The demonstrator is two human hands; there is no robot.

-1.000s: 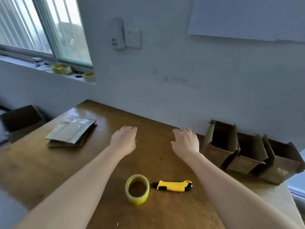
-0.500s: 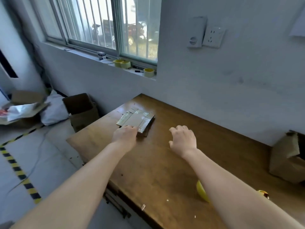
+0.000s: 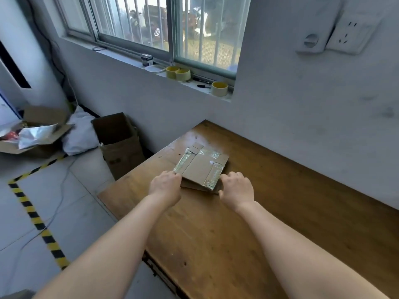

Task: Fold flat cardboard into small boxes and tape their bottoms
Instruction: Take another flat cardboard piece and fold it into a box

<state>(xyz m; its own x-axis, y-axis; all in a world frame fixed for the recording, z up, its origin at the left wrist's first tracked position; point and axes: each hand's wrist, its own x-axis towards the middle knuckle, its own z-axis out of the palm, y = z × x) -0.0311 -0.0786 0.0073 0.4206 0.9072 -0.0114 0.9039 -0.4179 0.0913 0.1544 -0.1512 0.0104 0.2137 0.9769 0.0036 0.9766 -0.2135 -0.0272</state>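
I stood in a plain packing workroom: a worn wooden table (image 3: pixel 280 212) pushed against a scuffed grey wall (image 3: pixel 302 115), rolls of tape (image 3: pixel 182 74) on the sill of a barred window (image 3: pixel 194 29), an open cardboard box (image 3: pixel 121 145) on the floor, and yellow-and-black hazard tape (image 3: pixel 32 214) across the tiles.

L hand (image 3: pixel 166 186) & R hand (image 3: pixel 236 190) at flat cardboard stack (image 3: pixel 203 167) edges

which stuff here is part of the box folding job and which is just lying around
In the job: flat cardboard stack; left hand and right hand at its near corners; wooden table.
Lying about: tape rolls on the sill; open brown box on the floor; white bag; box of silvery wrap.
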